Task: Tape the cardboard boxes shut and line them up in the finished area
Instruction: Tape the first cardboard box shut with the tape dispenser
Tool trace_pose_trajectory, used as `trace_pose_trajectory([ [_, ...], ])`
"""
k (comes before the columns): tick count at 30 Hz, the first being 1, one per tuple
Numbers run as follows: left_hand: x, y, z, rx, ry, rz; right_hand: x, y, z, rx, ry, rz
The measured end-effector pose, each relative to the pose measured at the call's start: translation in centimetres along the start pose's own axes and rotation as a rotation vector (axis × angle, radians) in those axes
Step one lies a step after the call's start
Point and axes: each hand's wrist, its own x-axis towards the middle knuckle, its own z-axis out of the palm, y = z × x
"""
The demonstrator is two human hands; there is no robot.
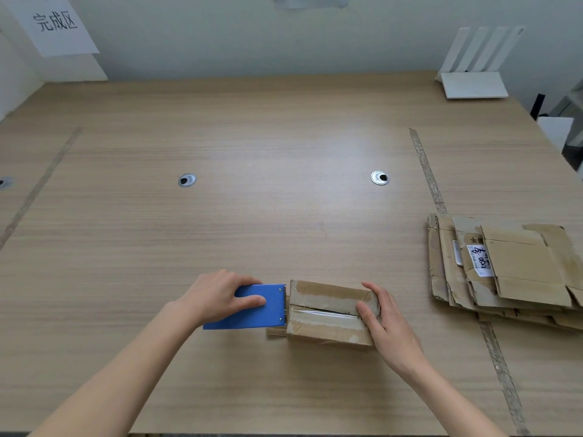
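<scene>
A small cardboard box (328,310) lies on the wooden table (252,216) near the front edge, its top flaps closed with clear tape running along the seam. My left hand (217,298) grips a blue tape dispenser (252,309), whose toothed edge sits against the box's left end. My right hand (381,316) holds the box's right end, thumb on top at the seam and fingers wrapped around the far corner.
A pile of flattened cardboard boxes (504,266) lies at the right, past a tape line (429,178) on the table. Another tape line (41,184) marks off the left area below a paper sign (56,23). A white router (473,80) stands at the back right.
</scene>
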Motion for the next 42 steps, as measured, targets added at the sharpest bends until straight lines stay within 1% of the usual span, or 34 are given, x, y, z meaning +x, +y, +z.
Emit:
trace_pose_trajectory([
  [2, 0.5, 0.8, 1.0, 0.195, 0.023, 0.018, 0.0, -0.1, -0.1, 0.004, 0.007, 0.008],
  [3, 0.6, 1.1, 1.9, 0.23, 0.045, 0.002, -0.1, -0.1, -0.1, 0.006, 0.005, 0.008],
  [6, 0.8, 0.8, 4.3, 0.075, 0.207, -0.069, 0.0, 0.0, -0.2, 0.0, -0.003, 0.013],
  [10, 0.3, -1.0, 4.1, 0.119, 0.247, -0.096, -0.2, -0.3, -0.4, -0.018, -0.022, 0.006],
  [13, -0.6, -2.9, 4.2, 0.126, 0.417, -0.114, -0.2, -0.3, -0.3, -0.009, -0.028, 0.003],
  [16, -1.7, -4.6, 6.6, 0.117, 0.545, -0.129, -0.1, 0.0, -0.2, -0.018, -0.025, 0.005],
  [17, -1.9, -5.1, 7.7, 0.127, 0.558, -0.146, 0.0, 0.0, -0.1, -0.019, -0.022, 0.003],
  [19, -2.4, -5.6, 9.1, 0.112, 0.533, -0.206, 0.0, 0.1, 0.0, -0.026, -0.014, -0.01],
  [21, -2.5, -5.8, 10.4, 0.138, 0.512, -0.197, 0.0, 0.2, 0.0, -0.023, -0.008, -0.014],
  [23, -2.7, -5.3, 10.7, 0.173, 0.53, -0.218, 0.0, 0.1, 0.0, -0.024, -0.009, -0.016],
  [26, -2.8, -3.8, 9.3, 0.233, 0.653, -0.352, 0.0, 0.1, 0.0, -0.027, -0.012, -0.015],
  [27, -2.8, -3.0, 8.6, 0.219, 0.7, -0.366, 0.0, 0.2, 0.0, -0.027, -0.014, -0.015],
  [28, -2.8, -1.9, 8.0, 0.166, 0.734, -0.336, 0.1, 0.2, 0.0, -0.026, -0.017, -0.014],
  [29, -2.8, -0.5, 7.6, 0.046, 0.74, -0.273, 0.1, 0.2, 0.0, -0.024, -0.02, -0.012],
  [31, -2.6, 3.1, 7.1, -0.297, 0.62, -0.171, 0.1, 0.3, 0.1, -0.015, -0.022, -0.008],
  [32, -2.5, 4.9, 7.2, -0.456, 0.553, -0.157, 0.1, 0.3, 0.1, -0.009, -0.019, -0.008],
  [33, -2.4, 6.6, 7.5, -0.575, 0.519, -0.16, 0.1, 0.3, 0.1, -0.006, -0.016, -0.009],
  [34, -2.4, 8.0, 8.0, -0.652, 0.527, -0.174, 0.1, 0.4, 0.1, -0.005, -0.016, -0.01],
  [36, -2.4, 9.8, 8.8, -0.729, 0.58, -0.216, 0.2, 0.5, 0.1, -0.006, -0.016, -0.008],
  [38, -2.2, 10.6, 9.3, -0.758, 0.602, -0.282, 0.3, 0.7, 0.2, -0.002, -0.012, -0.01],
  [40, -1.9, 11.1, 9.7, -0.806, 0.585, -0.357, 0.3, 0.8, 0.3, 0.008, -0.003, -0.016],
  [42, -1.7, 11.4, 10.3, -0.921, 0.56, -0.359, 0.2, 0.8, 0.4, 0.012, 0.004, -0.014],
])
